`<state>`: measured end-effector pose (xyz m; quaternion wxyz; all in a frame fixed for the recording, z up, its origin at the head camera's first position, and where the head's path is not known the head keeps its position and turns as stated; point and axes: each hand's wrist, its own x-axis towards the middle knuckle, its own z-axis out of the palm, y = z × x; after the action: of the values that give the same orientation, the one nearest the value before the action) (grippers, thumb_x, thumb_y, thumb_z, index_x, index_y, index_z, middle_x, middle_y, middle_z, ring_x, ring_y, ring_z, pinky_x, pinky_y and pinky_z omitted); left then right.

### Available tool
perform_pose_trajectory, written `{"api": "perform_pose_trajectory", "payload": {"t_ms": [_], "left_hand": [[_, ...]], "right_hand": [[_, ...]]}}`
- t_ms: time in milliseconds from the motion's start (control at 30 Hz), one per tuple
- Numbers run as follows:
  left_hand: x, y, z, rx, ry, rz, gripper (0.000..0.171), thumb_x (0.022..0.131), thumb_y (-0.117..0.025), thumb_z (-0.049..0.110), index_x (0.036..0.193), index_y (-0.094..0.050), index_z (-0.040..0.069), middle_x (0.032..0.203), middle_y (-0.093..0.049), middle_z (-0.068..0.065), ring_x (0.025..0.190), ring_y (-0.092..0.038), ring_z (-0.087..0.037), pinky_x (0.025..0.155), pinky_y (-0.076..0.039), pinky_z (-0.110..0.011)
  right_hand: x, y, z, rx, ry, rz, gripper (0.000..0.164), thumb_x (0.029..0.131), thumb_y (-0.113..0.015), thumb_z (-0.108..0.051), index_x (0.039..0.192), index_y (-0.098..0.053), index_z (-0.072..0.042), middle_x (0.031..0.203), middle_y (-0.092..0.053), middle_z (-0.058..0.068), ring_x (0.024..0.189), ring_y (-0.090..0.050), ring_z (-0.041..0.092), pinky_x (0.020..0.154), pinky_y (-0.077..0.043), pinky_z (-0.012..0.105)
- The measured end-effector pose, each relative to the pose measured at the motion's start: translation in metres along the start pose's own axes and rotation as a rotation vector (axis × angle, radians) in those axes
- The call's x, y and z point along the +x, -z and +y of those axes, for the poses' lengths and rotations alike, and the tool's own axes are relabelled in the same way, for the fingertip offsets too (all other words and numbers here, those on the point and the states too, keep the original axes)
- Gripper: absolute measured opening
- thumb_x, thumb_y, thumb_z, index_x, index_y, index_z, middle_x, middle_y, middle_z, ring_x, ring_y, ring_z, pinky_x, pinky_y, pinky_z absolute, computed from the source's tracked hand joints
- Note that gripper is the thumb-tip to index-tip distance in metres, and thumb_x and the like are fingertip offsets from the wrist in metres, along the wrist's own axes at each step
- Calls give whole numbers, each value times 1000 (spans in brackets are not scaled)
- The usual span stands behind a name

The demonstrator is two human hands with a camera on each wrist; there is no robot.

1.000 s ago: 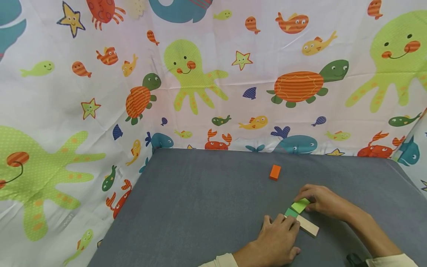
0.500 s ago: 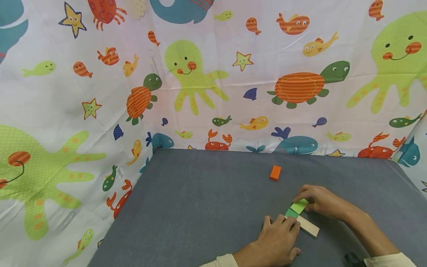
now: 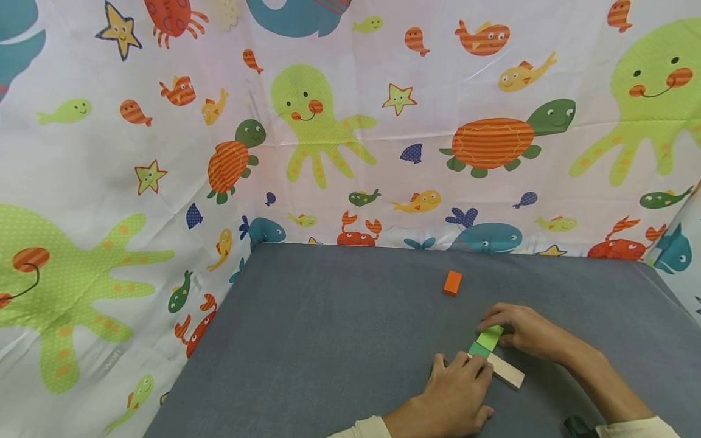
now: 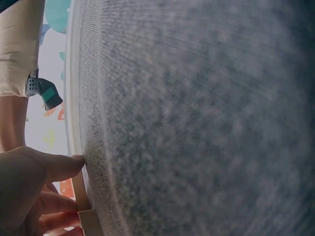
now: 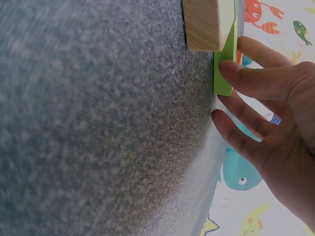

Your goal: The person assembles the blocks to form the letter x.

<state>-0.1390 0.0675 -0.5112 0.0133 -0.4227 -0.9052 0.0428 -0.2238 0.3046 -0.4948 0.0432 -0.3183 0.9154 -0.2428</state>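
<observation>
My right hand pinches a light green block between thumb and fingers; the right wrist view shows the thumb on the block's near side. That block lies against a darker green block. A long plain wooden block extends from the green one toward the lower right. My left hand rests its fingertips on the blocks' left side, its thumb spread apart. In the left wrist view, those fingers touch a pale wooden block. The left fingers hide part of the row.
An orange block lies alone farther back on the grey cloth-covered table. A curtain printed with sea animals hangs behind and at the sides. A dark strap piece sits by the right sleeve.
My right hand has shifted the light green block slightly left and turned it a little, more in line with the darker green block. My left hand has stayed in place.
</observation>
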Motion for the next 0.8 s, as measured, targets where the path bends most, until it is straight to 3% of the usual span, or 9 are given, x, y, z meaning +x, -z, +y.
{"api": "perform_pose_trajectory", "payload": {"t_ms": [433, 800], "left_hand": [[0, 0, 0, -7, -1, 1, 67, 102, -57, 64, 157, -49, 27, 153, -45, 13, 131, -47, -8, 96, -47, -42], [1, 1, 0, -46, 5, -9, 66, 102, -58, 64, 155, -51, 25, 148, -45, 12, 131, -45, -9, 97, -45, -37]], "right_hand": [[-1, -2, -3, -10, -23, 36, 43, 82, -84, 1, 120, -80, -17, 124, -71, 4, 114, -68, 36, 87, -57, 51], [-10, -1, -10, -12, -95, 90, 46, 79, -86, 0, 123, -79, -15, 129, -69, 11, 119, -63, 44, 92, -51, 68]]}}
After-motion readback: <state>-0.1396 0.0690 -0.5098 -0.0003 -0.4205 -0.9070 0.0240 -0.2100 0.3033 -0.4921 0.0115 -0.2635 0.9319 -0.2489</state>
